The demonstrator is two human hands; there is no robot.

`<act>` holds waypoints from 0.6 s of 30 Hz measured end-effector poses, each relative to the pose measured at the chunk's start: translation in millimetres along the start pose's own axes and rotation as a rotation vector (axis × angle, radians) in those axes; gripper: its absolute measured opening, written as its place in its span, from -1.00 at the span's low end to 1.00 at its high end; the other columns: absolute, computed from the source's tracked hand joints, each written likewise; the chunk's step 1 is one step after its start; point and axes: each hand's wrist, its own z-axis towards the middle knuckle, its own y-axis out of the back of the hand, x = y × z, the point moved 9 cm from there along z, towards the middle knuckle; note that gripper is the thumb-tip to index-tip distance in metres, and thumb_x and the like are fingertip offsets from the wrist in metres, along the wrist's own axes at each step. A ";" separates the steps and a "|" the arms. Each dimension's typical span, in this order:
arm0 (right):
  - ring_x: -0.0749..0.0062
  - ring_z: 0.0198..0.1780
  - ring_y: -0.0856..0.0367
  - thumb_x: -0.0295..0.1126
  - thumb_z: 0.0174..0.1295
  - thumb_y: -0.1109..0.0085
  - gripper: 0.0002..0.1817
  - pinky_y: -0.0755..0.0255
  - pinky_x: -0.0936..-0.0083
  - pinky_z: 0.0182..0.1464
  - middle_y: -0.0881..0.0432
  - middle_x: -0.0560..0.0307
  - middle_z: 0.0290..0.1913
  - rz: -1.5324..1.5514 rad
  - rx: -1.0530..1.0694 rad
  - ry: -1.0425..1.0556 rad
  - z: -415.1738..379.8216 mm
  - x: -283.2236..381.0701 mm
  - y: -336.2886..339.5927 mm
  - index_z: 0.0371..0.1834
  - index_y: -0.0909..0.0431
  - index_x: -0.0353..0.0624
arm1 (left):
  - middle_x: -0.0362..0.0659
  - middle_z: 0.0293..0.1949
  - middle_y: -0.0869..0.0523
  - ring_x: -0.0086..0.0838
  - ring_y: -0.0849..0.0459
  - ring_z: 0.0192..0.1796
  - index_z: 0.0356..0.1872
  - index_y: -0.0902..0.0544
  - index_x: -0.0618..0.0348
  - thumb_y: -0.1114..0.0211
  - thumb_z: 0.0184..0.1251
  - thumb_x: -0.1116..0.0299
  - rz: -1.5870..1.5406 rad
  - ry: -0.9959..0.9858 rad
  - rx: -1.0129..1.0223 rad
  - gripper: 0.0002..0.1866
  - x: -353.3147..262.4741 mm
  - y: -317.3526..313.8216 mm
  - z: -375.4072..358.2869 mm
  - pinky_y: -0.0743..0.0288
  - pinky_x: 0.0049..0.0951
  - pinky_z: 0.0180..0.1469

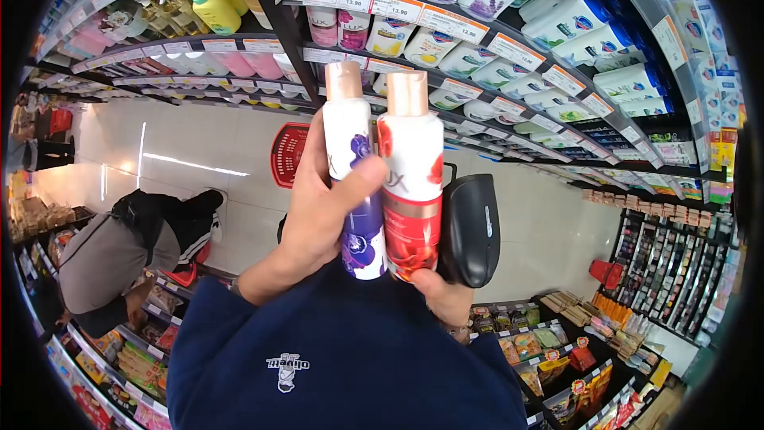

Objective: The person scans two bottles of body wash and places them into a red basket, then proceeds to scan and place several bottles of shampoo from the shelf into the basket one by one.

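Note:
Two body wash bottles with gold caps stand side by side in front of my chest, close together. My left hand is wrapped round the white and purple bottle, its thumb pressed across the front. The white and red bottle, marked LUX, is in my right hand, which grips it near the base with the thumb on the front. A glossy black oblong case sits right beside the red bottle, just above my right hand; I cannot tell whether that hand also holds it.
Shelves of bottles with price labels rise ahead. A red shopping basket is on the pale floor to the left. Beyond it a person bends over a low shelf. Packaged goods fill racks behind me on the right.

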 end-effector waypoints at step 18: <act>0.32 -0.07 -0.64 -0.24 0.14 -0.39 -0.05 -0.56 0.51 -0.44 -0.35 -0.09 0.34 0.479 0.135 -0.116 -0.9 -11.3 1.9 0.50 0.02 -0.22 | 0.01 0.11 -0.57 -0.37 -0.65 0.09 0.30 -0.27 0.35 0.02 0.55 0.23 -0.257 0.199 0.074 -0.53 0.2 4.8 -2.6 -0.57 -0.34 0.11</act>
